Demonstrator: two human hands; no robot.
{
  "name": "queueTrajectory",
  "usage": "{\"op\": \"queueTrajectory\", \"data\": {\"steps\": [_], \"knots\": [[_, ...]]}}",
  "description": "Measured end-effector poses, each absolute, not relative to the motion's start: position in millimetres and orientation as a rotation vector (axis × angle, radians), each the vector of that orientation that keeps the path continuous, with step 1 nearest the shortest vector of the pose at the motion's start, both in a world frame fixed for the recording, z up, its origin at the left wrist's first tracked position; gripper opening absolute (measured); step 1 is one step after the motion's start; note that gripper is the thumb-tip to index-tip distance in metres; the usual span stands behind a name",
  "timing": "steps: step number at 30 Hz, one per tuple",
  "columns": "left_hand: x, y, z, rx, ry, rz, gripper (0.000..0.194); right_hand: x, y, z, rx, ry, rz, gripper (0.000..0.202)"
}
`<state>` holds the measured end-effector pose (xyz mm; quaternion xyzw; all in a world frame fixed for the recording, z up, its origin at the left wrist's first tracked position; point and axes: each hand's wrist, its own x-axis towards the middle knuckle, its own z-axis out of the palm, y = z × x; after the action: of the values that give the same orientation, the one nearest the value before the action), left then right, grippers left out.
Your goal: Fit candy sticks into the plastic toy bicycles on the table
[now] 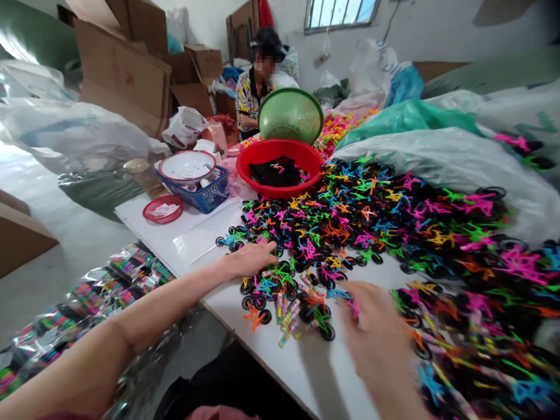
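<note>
My left hand reaches over the near edge of a heap of small toy bicycles with black wheels and bright plastic frames. Its fingers are bent and close together around a toy bicycle, partly hidden by the hand. Smeared by motion, my right hand is over the white table, its fingertips beside a blue and pink toy bicycle. I cannot make out whether it grips anything. Between the hands lie more toy bicycles and several short, patterned sticks.
Behind the heap stands a red basin holding dark pieces, with a green basin tilted behind it. A blue basket bears a white bowl. A co-worker sits at the back. Packed clear bags lie at lower left.
</note>
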<state>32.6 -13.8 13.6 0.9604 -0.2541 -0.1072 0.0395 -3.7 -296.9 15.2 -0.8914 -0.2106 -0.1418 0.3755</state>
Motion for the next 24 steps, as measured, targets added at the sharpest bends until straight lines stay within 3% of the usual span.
{"op": "queueTrajectory", "data": {"steps": [4, 7, 11, 14, 17, 21, 24], "knots": [[39.2, -7.0, -1.2, 3.066, -0.947, -0.219, 0.021, 14.6, -175.6, -26.5, -2.586, -0.949, -0.054, 0.03], [52.2, 9.6, 0.7, 3.038, -1.127, -0.237, 0.015, 28.1, -143.0, -34.2, -2.661, -1.056, -0.012, 0.026], [71.0, 35.7, 14.4, 2.953, -1.118, -0.213, 0.012, 45.0, -153.7, -20.0, -2.461, -1.089, -0.052, 0.017], [61.6, 38.6, 26.9, 2.88, -0.881, -0.048, 0.018, 50.7, -181.5, -6.5, -2.226, -0.835, -0.113, 0.015], [19.6, 15.9, 27.1, 2.673, -0.52, 0.069, 0.026, 44.8, -216.6, -3.8, -2.277, -0.561, -0.031, 0.02], [-47.6, -38.8, -11.4, 2.235, -0.204, -0.158, 0.026, 32.6, -246.7, -17.1, -2.569, -0.505, 0.188, 0.012], [-64.8, -67.4, -45.1, 2.163, 0.024, -0.103, 0.021, 35.4, -253.6, -18.6, -2.528, -0.445, 0.173, 0.018]]}}
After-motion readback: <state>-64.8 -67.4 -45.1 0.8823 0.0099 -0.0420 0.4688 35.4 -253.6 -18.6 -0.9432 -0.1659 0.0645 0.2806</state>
